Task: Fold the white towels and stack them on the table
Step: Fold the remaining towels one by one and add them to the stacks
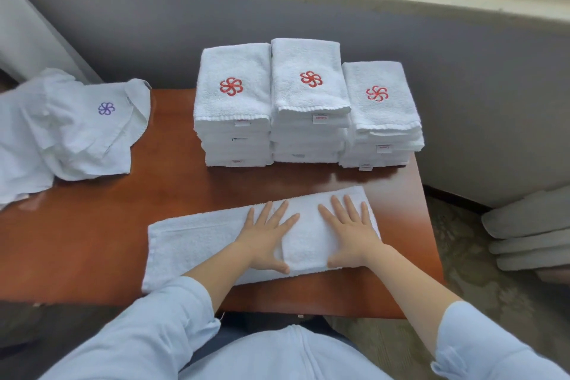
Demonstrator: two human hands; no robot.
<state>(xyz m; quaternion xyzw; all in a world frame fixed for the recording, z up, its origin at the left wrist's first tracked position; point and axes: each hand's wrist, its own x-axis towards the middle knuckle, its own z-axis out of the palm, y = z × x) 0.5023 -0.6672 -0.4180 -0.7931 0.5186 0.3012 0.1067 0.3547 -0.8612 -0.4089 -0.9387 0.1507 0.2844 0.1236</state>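
Note:
A long white towel (197,244), folded into a strip, lies across the near part of the brown table (101,225). Its right end is doubled over. My left hand (266,237) presses flat on the fold's left edge, fingers straight and spread. My right hand (348,234) lies flat on the doubled part, fingers spread too. Three stacks of folded white towels with red flower logos stand side by side at the table's far edge: a left stack (233,105), a middle stack (308,99) and a right stack (381,114).
A loose heap of unfolded white towels (71,129), one with a purple logo, covers the table's far left corner. A grey wall and window sill are behind the stacks. Grey cushions (527,231) lie on the floor at the right.

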